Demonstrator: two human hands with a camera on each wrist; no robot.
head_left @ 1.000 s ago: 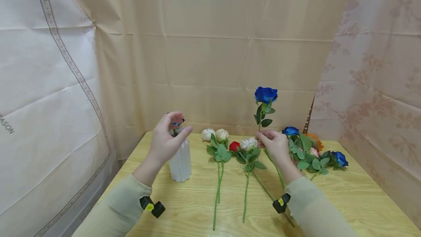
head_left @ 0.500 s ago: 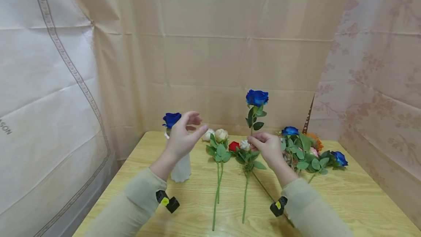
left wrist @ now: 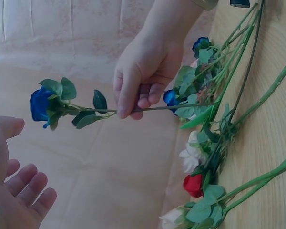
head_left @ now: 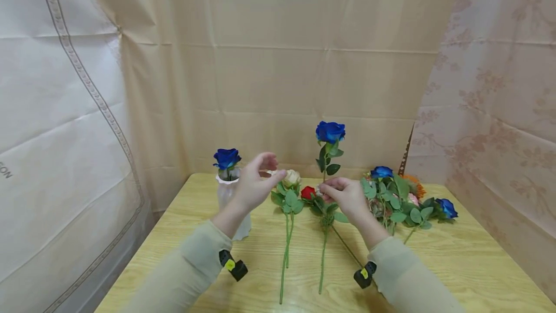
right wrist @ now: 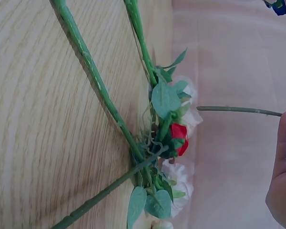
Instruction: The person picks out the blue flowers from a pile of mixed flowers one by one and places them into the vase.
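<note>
My right hand point(head_left: 347, 200) pinches the stem of a blue rose point(head_left: 331, 132) between thumb and fingers, holding it upright above the table. In the left wrist view, the rose's head point(left wrist: 40, 106) points toward my left hand point(left wrist: 19, 179). The free lower stem point(right wrist: 238, 110) sticks out past my right hand point(right wrist: 285, 174) in the right wrist view. My left hand point(head_left: 256, 182), empty and with fingers loosely bent, hovers in front of the white vase point(head_left: 225, 194) and partly hides it. Another blue rose point(head_left: 227, 158) stands in that vase.
White and cream roses point(head_left: 293, 178) lie mid-table, stems toward me. Beside them are a red rose point(head_left: 308, 192) and a white rose, largely behind my right hand. A pile with blue roses point(head_left: 446, 208) and an orange flower point(head_left: 414, 186) lies at the right. A curtain point(head_left: 278, 86) hangs behind.
My right hand has carried the blue rose leftward and slightly down. My left hand has shifted right, away from the vase mouth, uncovering the rose in it.
</note>
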